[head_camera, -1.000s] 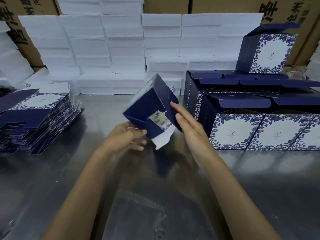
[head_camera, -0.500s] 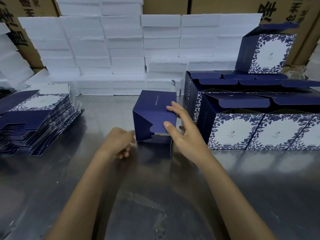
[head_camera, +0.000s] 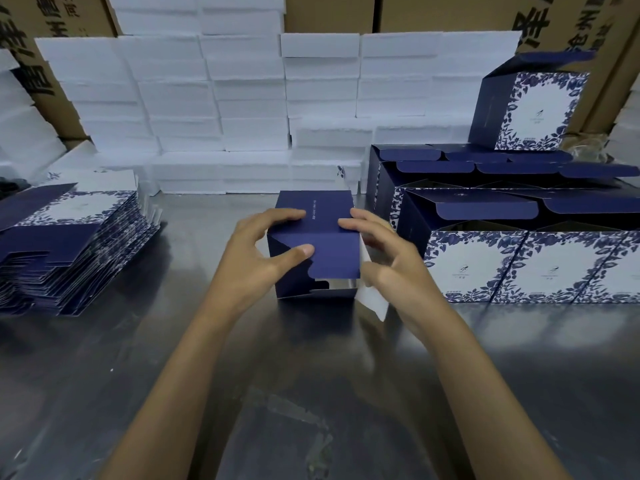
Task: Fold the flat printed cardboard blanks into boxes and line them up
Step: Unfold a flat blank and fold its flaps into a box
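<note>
A dark blue box stands on the metal table in the middle, its flaps facing me and partly folded in. One white-backed flap sticks out at its lower right. My left hand grips the box's left side, fingers on top and thumb on the front flap. My right hand holds the right side, fingers curled over the top edge. A stack of flat printed blanks lies at the left. Folded boxes with blue floral fronts stand in rows at the right.
White foam blocks are piled along the back of the table, with brown cartons behind them. One folded box sits on top of the rows at the far right.
The box was tilted in the air, then set down on the table. My left hand has come up from the table to grip its left side, and my right hand shifted to its right side.
</note>
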A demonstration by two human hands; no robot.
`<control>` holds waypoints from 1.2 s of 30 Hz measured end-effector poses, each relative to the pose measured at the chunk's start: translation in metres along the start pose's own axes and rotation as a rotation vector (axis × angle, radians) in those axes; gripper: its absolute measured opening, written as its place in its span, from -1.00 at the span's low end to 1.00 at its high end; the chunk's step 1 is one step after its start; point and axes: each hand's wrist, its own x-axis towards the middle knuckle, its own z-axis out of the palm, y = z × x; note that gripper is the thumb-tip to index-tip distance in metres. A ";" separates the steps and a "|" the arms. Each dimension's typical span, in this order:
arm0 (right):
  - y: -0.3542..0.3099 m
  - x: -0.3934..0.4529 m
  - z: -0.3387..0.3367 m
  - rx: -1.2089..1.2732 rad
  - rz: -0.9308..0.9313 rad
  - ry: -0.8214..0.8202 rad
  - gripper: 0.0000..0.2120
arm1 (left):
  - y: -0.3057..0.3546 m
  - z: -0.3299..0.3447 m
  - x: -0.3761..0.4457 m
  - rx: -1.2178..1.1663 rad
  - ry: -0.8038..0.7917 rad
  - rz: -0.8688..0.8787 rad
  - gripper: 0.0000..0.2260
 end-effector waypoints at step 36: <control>0.014 0.011 0.010 0.106 -0.080 0.152 -0.84 | 0.004 0.009 -0.005 -0.251 0.003 -0.029 -0.81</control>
